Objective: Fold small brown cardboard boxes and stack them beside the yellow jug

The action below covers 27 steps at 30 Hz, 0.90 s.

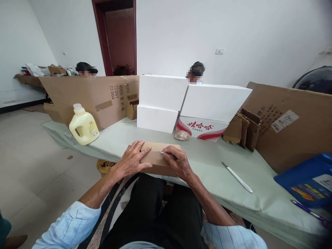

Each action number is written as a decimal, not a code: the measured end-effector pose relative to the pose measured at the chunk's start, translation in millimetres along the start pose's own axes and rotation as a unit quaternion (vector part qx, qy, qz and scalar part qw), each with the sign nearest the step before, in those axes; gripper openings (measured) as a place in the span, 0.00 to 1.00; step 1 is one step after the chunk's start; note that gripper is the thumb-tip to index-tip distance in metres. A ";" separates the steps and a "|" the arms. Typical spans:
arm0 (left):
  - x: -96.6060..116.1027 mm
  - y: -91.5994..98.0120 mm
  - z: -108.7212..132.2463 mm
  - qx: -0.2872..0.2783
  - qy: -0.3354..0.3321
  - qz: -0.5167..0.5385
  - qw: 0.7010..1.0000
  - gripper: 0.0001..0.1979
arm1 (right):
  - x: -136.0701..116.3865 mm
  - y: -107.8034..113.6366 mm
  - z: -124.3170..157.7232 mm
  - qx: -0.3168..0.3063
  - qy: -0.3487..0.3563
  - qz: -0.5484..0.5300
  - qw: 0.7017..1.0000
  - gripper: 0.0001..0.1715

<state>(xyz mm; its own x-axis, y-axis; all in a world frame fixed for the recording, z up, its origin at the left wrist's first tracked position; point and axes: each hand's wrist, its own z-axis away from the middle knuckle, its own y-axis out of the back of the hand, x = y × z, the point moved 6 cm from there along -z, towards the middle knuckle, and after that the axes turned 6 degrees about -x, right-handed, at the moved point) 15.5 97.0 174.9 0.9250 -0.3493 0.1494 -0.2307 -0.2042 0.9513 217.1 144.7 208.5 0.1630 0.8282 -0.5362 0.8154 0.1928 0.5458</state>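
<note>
Cardboard box at the near edge of a cloth-covered table, both hands on it.
The left hand lies with fingers spread over the box's left end, thumb along its near side; the right hand pinches a whitish sliver, too small to identify, against the top. To the right lie a slim white pen-shaped tool, a purple pen and a blue jug; a pale-yellow detergent jug stands at the left. Beyond, a clear-wrapped lump sits before stacked white cartons, one red-lettered, between large brown cardboard sheets. Two people's heads show behind; farther back is a dark-red doorway.
</note>
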 end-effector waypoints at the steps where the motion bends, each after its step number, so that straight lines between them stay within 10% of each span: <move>1: -0.2 -2.5 0.5 -0.006 -0.001 -0.006 1.000 0.35 | 1.1 2.2 1.4 0.011 -0.019 -0.010 1.000 0.17; 16: -13.2 -11.6 16.9 0.033 -0.129 -0.024 0.991 0.44 | 71.4 113.3 22.8 0.220 -0.131 -0.087 0.963 0.23; 27: -22.1 -20.1 17.8 0.021 -0.130 0.017 0.991 0.46 | 175.0 103.7 40.5 0.180 -0.244 -0.026 0.953 0.32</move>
<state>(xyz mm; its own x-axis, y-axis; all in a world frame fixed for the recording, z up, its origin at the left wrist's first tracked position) -5.6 92.5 147.6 0.8089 -0.5791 0.1016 -0.2780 -0.2246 0.9339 352.6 288.4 145.2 0.2843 0.4630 -0.8395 0.9528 -0.0391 0.3011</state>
